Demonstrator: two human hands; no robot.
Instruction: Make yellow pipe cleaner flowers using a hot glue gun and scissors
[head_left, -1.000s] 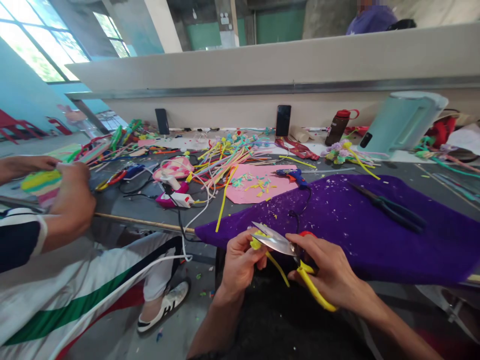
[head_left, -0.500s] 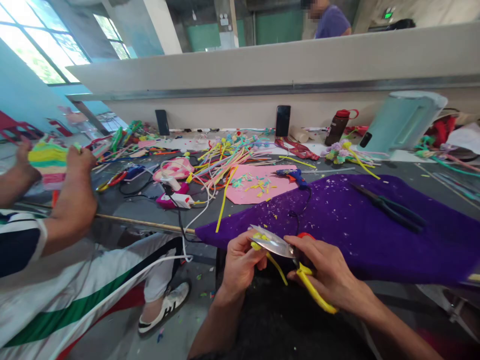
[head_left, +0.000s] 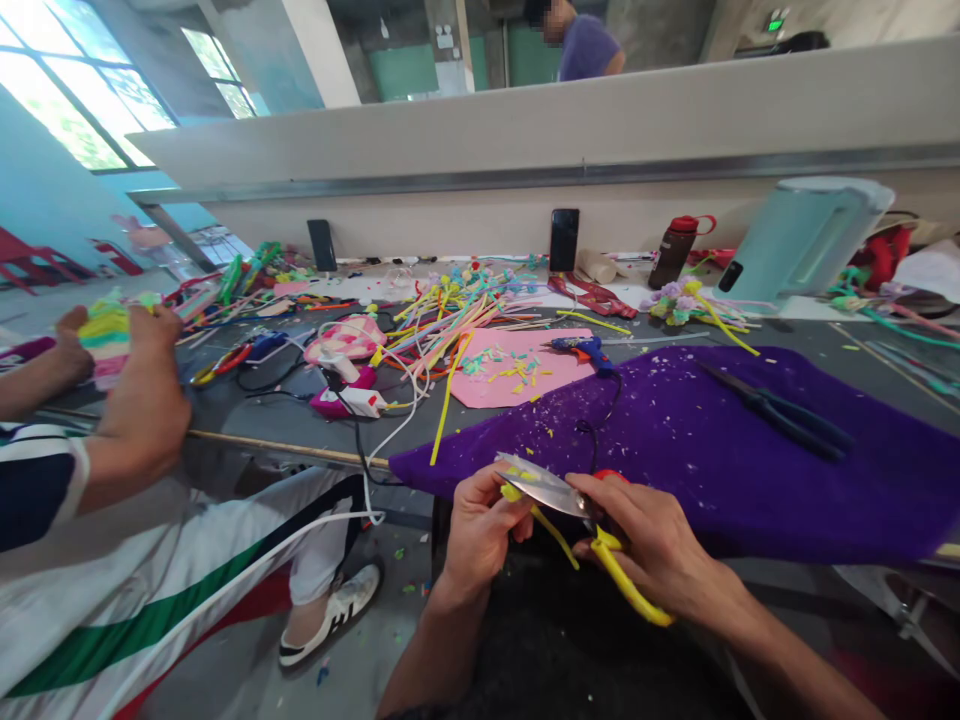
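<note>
Scissors in right hand, left hand pinching yellow piece, bottle markings illegible

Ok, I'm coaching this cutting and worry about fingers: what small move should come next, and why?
I'd probably have the right hand ease the scissors slightly away from the left hand before any cut. The blades lie over the yellow piece pinched there, and their tips sit right by the left fingertips.
</note>
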